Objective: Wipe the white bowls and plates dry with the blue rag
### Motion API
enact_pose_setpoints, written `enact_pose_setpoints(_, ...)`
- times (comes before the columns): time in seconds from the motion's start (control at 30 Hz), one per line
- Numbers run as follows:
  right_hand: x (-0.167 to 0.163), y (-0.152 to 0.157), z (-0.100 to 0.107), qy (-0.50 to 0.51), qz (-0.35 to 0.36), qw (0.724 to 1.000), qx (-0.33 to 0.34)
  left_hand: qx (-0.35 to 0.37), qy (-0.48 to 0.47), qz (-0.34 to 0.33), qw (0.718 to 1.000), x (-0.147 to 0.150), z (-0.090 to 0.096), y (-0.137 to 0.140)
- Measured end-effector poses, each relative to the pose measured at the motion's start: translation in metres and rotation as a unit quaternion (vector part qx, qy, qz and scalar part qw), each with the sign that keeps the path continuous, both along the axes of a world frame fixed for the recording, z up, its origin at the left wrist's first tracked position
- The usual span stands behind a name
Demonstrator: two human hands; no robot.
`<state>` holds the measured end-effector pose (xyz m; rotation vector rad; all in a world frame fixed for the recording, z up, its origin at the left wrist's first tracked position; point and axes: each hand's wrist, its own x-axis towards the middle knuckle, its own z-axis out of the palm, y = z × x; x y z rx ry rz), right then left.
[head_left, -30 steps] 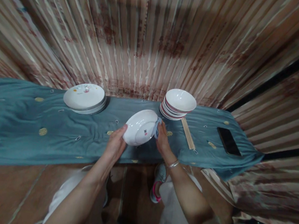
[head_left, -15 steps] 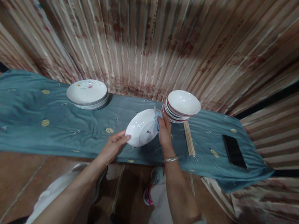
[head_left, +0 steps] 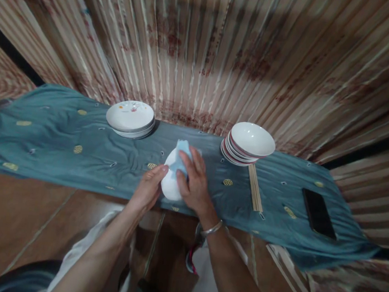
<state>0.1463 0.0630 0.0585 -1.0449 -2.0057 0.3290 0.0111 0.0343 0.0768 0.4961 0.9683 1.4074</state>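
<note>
A white dish, a shallow bowl or plate, is held tilted above the front half of the table. My left hand grips its left rim, thumb on the near face. My right hand, with a bracelet at the wrist, presses a light blue cloth against the dish; its fingers are curved over the cloth. Hand and cloth hide much of the dish's right side. Some motion blur softens the cloth and the dish.
A stack of white plates with a floral top one stands back left. Stacked white bowls with red rims stand back right. Chopsticks lie before them, and a black phone lies farther right. Pleated curtains hang behind the cloth-covered table.
My right hand has moved from the dish's right rim onto its surface with the cloth. The dish has turned and shows narrower. The whole view has shifted slightly.
</note>
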Motion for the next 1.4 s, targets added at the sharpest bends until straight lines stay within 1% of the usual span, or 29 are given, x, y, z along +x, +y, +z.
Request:
enact_pose_setpoints(0.07,-0.007,-0.015,0.002,-0.060,0.022,0.998,0.024,0.012,-0.007,0.002,1.000,-0.002,-0.001,0.001)
enact_pose_setpoints(0.13,-0.011,-0.019,0.003,-0.100,0.024,0.994,0.039,0.020,-0.009,-0.003,1.000,-0.004,-0.002,0.004)
enact_pose_setpoints(0.23,-0.010,-0.006,0.004,-0.113,-0.009,0.993,0.028,0.004,-0.007,-0.022,1.000,-0.008,-0.004,0.009)
enact_pose_setpoints(0.3,-0.005,0.010,0.003,-0.091,-0.037,0.995,-0.004,-0.012,-0.005,-0.030,0.999,-0.012,-0.005,0.012)
enact_pose_setpoints(0.4,0.003,0.035,-0.003,-0.027,-0.063,0.996,-0.061,-0.019,-0.005,-0.033,0.999,-0.019,-0.009,0.017)
enact_pose_setpoints(0.5,0.006,0.051,-0.018,0.043,-0.071,0.991,-0.103,-0.026,-0.011,-0.038,0.999,-0.027,-0.014,0.025)
enact_pose_setpoints(0.6,0.005,0.055,-0.035,0.076,-0.098,0.984,-0.125,-0.039,-0.030,-0.036,0.998,-0.033,-0.018,0.033)
enact_pose_setpoints(0.8,0.007,0.039,-0.062,0.074,-0.115,0.984,-0.111,-0.053,-0.056,-0.025,0.997,-0.040,-0.029,0.041)
enact_pose_setpoints(0.87,0.008,0.029,-0.067,0.066,-0.122,0.983,-0.118,-0.059,-0.063,-0.018,0.996,-0.041,-0.032,0.041)
enact_pose_setpoints(1.0,0.008,0.002,-0.073,0.044,-0.112,0.985,-0.127,-0.069,-0.078,0.007,0.995,-0.041,-0.035,0.043)
enact_pose_setpoints(1.1,0.005,-0.016,-0.074,0.017,-0.108,0.987,-0.115,-0.084,-0.086,0.027,0.992,-0.040,-0.034,0.046)
enact_pose_setpoints(1.2,0.000,-0.027,-0.070,-0.027,-0.089,0.992,-0.091,-0.093,-0.086,0.045,0.991,-0.038,-0.034,0.048)
enact_pose_setpoints(1.4,-0.012,-0.028,-0.056,-0.092,-0.020,0.995,-0.025,-0.069,-0.069,0.038,0.994,-0.037,-0.038,0.047)
